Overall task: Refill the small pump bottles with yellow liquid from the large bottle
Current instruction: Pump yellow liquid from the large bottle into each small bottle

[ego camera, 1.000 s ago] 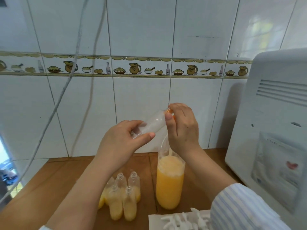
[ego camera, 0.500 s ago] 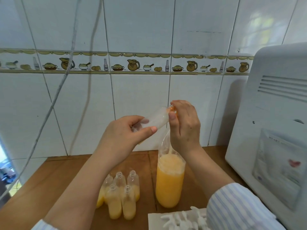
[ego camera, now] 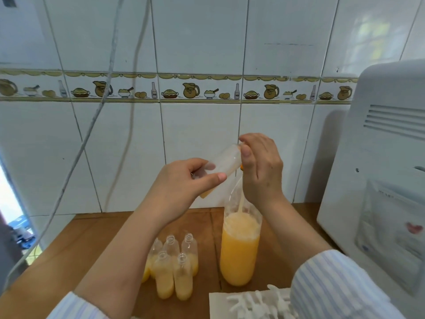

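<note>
My left hand grips the base of a small clear bottle that lies tilted, neck up and to the right. The fingers of my right hand pinch its neck end, where a bit of orange shows under the thumb. Both hands hover over the large open bottle, which is over half full of yellow liquid. A thin pale strand runs from under my right hand into its mouth. Several small uncapped bottles, partly filled with yellow liquid, stand to its left on the wooden counter.
White pump heads lie on a paper towel at the counter's front edge. A white appliance stands close on the right. Cables hang along the tiled wall on the left.
Both hands keep their hold on the small bottle above the large one. The orange bit now shows below my right thumb instead of above it.
</note>
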